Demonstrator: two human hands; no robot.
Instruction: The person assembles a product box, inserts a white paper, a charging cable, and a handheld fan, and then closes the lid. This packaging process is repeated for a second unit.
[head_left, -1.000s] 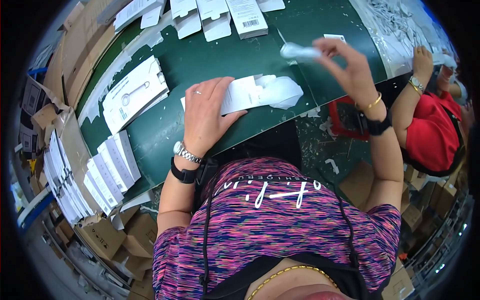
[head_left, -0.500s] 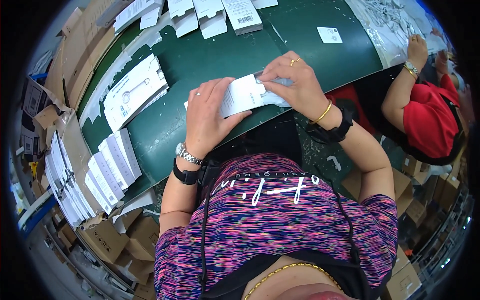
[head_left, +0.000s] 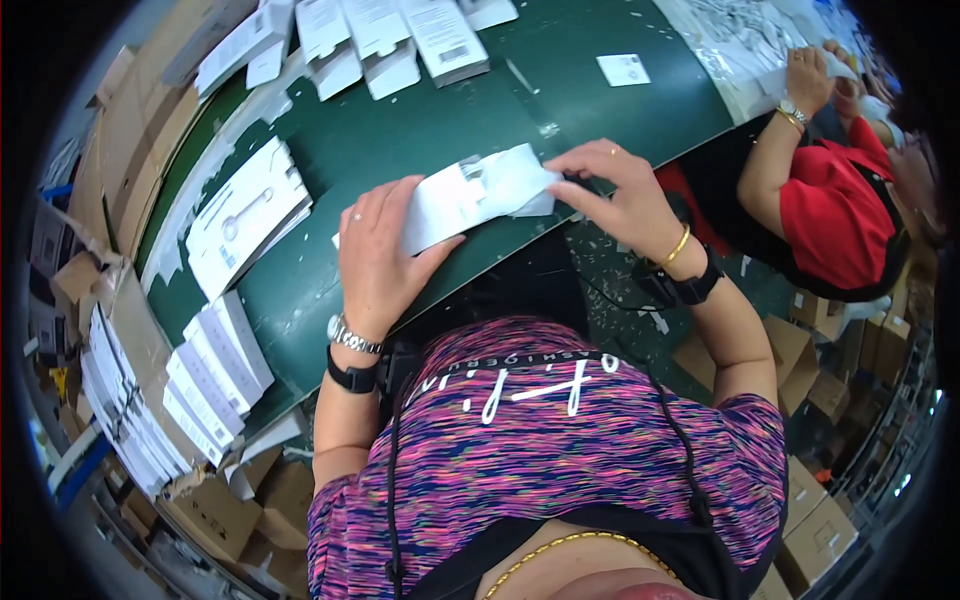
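My left hand (head_left: 378, 250) grips a small white carton (head_left: 435, 216) lying low over the green table, thumb along its near edge and fingers over the far side. From the carton's right, open end a pale, glossy pouch (head_left: 516, 178) sticks out. My right hand (head_left: 622, 200) pinches the outer end of this pouch between thumb and fingers. What the pouch contains cannot be made out.
Flat printed cartons (head_left: 250, 215) lie on the green table (head_left: 400, 130) at the left, with folded white boxes (head_left: 218, 372) nearer me. Open white boxes (head_left: 375, 40) line the far edge. A small white card (head_left: 623, 70) lies far right. A co-worker in red (head_left: 835, 215) sits at the right.
My right hand has moved away from the carton's open end, and more of the pouch now shows outside it. The whole view has shifted slightly.
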